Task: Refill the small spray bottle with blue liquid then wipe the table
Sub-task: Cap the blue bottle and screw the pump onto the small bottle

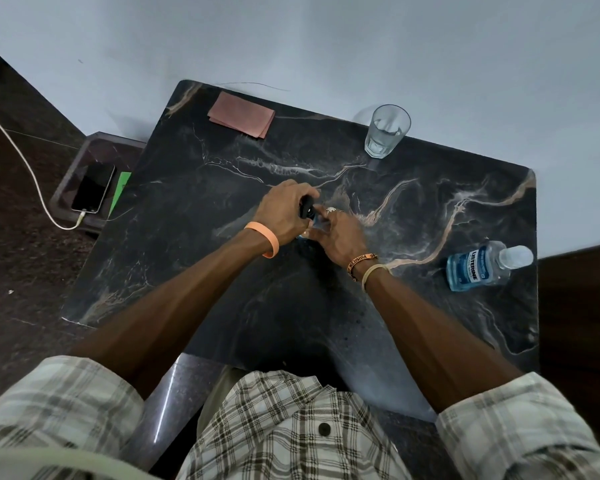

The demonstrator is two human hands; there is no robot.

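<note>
Both hands meet at the middle of the dark marble table [413, 323]. My left hand [284, 213] grips the black spray head [306, 208] of the small spray bottle. My right hand [340, 233] wraps the bottle's clear body [313, 227], which is mostly hidden by fingers. A bottle of blue liquid [478, 266] with a clear cap lies near the table's right edge, apart from both hands. A folded pink cloth [241, 114] rests at the far left corner.
A glass of water [386, 131] stands at the far edge of the table. A lower side table at the left holds a phone [92, 187] on a white charging cable and a green card [120, 194]. A grey wall runs behind.
</note>
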